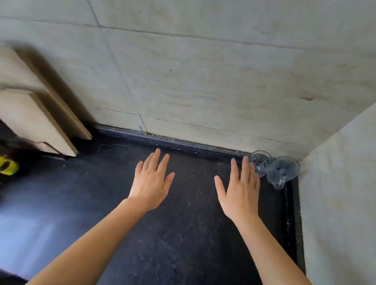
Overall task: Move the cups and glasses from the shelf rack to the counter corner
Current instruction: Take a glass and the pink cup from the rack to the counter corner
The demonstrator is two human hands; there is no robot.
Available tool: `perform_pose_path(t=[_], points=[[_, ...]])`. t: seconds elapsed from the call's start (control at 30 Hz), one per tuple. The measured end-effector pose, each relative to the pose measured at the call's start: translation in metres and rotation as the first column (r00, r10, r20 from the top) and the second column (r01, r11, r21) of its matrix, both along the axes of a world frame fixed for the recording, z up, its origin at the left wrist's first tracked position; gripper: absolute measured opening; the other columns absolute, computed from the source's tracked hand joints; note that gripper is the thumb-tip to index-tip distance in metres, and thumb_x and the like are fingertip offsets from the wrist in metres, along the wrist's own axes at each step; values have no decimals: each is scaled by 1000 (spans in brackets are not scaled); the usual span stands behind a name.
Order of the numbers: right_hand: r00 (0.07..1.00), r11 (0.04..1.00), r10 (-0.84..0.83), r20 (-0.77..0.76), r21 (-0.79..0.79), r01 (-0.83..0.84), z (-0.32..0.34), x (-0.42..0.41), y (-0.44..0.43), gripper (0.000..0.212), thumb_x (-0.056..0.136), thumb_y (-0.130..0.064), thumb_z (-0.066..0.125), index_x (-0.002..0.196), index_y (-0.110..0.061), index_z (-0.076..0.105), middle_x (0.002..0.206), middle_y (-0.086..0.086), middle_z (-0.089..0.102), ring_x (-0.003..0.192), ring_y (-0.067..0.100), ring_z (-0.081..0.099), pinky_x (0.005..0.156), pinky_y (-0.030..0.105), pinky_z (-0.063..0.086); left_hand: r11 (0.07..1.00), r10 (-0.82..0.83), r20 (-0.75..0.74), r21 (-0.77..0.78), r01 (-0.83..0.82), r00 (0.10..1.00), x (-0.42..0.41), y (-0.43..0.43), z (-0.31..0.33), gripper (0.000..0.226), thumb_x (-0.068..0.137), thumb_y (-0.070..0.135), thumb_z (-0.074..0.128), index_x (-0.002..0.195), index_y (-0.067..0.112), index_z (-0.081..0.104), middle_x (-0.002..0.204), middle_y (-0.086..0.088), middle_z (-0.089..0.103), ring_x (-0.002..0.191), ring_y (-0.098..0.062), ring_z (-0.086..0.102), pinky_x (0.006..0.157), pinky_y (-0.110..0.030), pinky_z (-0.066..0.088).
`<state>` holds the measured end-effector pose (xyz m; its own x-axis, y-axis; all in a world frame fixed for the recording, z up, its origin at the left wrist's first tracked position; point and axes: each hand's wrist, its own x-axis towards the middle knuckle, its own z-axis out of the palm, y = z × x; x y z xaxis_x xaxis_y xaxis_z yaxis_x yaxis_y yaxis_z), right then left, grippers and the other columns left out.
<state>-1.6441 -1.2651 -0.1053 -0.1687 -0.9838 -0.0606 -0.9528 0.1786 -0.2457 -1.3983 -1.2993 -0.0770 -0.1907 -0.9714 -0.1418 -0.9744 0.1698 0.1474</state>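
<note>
Two clear glasses (pixel 274 168) sit tucked into the worktop (pixel 173 233) corner, seemingly delivered; left hand (pixel 151 182) and right hand (pixel 240 193) hover flat, fingers released, holding nothing.

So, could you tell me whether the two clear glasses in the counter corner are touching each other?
Touching, it appears: in the head view the left glass and the right glass overlap with no gap.

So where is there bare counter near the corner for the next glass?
The dark speckled stone counter is bare between the open left hand and open right hand, and along the back wall leftward to the leaning pale wooden boards. The right corner is crowded: two clear glasses sit there, close by the right fingertips.
</note>
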Motion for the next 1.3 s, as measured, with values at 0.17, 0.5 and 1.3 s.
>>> perform_pose_path(t=[0.17,0.5,1.3], points=[[949,946,314,31,-90,-310,16,89,-22,89,95,-74,30,161,-16,15,169,20,1,155,40,6,124,54,11,945,303,51,-147,-293,952,100,74,39,65,101,46,42,155,13,29,164,-17,20,151,-36,16,118,-54,23],[566,571,819,100,-253,-781,77,312,69,96,91,-75,36,162,-20,5,169,15,-11,156,34,-7,125,52,1,593,769,-12,-362,-719,639,249,297,107,68,97,51,39,151,10,38,160,-24,25,149,-42,18,117,-61,22],[-356,-366,929,-104,-411,-835,171,917,652,98,89,-65,54,162,-19,7,169,15,-8,156,37,0,125,54,6,-188,977,-185,-527,-829,-104,640,949,167,77,94,59,27,159,18,17,167,-15,2,153,-33,-2,120,-59,5]])
